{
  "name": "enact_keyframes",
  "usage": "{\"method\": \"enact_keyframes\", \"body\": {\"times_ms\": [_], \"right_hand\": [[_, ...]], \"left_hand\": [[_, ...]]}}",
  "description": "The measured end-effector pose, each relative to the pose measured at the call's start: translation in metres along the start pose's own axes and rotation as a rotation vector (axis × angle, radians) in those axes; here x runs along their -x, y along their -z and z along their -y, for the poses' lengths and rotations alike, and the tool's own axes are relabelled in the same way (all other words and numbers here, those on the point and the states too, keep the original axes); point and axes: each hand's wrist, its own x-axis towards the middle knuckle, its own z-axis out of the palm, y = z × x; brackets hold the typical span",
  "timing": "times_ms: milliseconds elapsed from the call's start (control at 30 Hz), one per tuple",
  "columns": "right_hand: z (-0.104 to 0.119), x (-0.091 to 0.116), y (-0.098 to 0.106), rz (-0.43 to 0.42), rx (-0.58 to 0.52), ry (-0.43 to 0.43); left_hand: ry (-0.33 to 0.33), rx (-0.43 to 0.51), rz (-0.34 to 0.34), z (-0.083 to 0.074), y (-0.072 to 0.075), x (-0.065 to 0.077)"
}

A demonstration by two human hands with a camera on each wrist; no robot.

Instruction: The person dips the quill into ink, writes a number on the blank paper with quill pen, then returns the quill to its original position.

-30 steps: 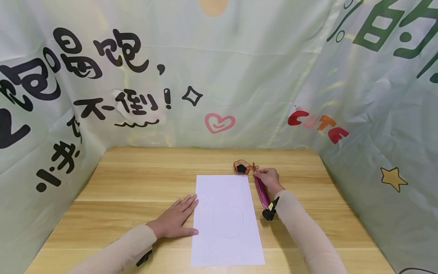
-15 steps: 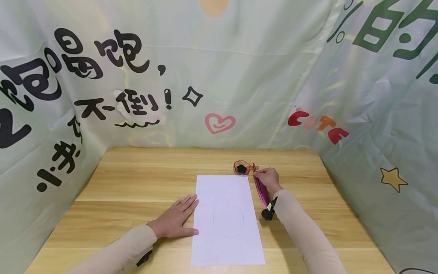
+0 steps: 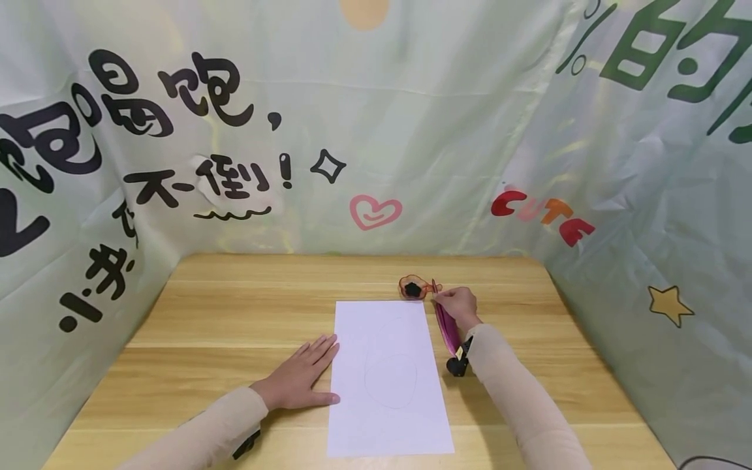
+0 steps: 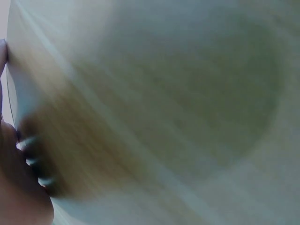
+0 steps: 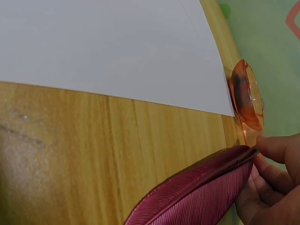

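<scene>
In the head view, a white sheet of paper (image 3: 382, 431) with a faint rounded outline drawn on it lies on the table. My left hand (image 3: 299, 378) rests flat at its left side, fingertips and thumb at the paper's edge. Part of that hand (image 4: 23, 192) shows blurred in the left wrist view. My right hand (image 3: 459, 307) pinches a purple-red feather pen (image 5: 201, 192) near its narrow end, beyond the sheet's far right corner. The feather's broad part slants back toward the wrist. Close beyond the fingertips stands a small clear orange dish (image 5: 257, 98) with something dark inside.
The wooden table (image 3: 235, 307) reaches back to a pale printed curtain (image 3: 435, 143) that surrounds it on three sides. A black wrist camera (image 3: 457, 365) sits under the right sleeve, close to the feather.
The head view has shifted very slightly. Both hands, the feather pen and the paper keep their places.
</scene>
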Motion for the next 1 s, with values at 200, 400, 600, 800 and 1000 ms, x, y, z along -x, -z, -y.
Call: {"method": "enact_keyframes", "body": {"times_ms": [200,400,600,800,1000], "right_hand": [[0.004,0.003,0.004,-0.021,0.038,0.029],[0.003,0.005,0.007,-0.046,0.099,0.058],[0.004,0.006,0.009,-0.061,0.114,0.080],[0.009,0.009,0.016,0.014,0.087,0.175],[0.020,0.014,0.033,0.101,0.140,0.351]], "left_hand": [[-0.005,0.005,-0.009,-0.001,-0.001,-0.001],[-0.022,-0.001,-0.016,0.000,-0.002,-0.005],[-0.002,0.011,-0.001,0.006,-0.007,-0.008],[0.004,0.072,-0.010,0.009,-0.005,-0.009],[0.016,0.143,-0.001,0.011,0.016,-0.010]]}}
